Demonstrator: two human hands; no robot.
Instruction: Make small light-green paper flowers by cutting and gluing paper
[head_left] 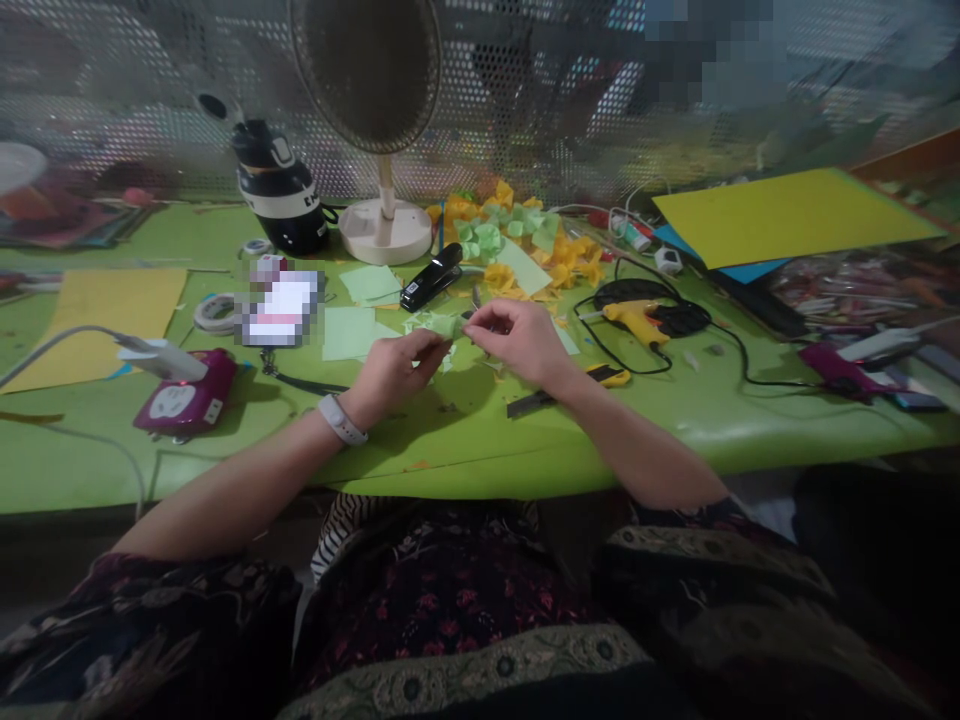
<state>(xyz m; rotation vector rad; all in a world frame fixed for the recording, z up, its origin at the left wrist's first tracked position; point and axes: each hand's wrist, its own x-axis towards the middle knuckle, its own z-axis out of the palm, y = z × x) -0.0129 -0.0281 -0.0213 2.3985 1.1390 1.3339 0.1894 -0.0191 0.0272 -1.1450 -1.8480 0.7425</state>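
Between my hands, over the middle of the table, is a small crumpled piece of pale green paper [445, 326]. My left hand [396, 372], with a white band on its wrist, pinches it from the left. My right hand [519, 340] has thumb and forefinger pressed together on its right edge. Small green scraps lie under the fingers. Flat green paper squares [349, 332] rest left of the hands, and a black stapler [432, 278] lies just beyond. By my right wrist is a yellow and black box cutter [546, 391], partly covered by the forearm.
Orange paper pieces [579, 262] and green folded pieces [484, 238] are heaped at the back. A fan [385, 235] and a black bottle [287, 205] stand behind. Right lies a yellow glue gun [637, 317] with its cord; left, a phone [283, 308] and purple power adapter [187, 395].
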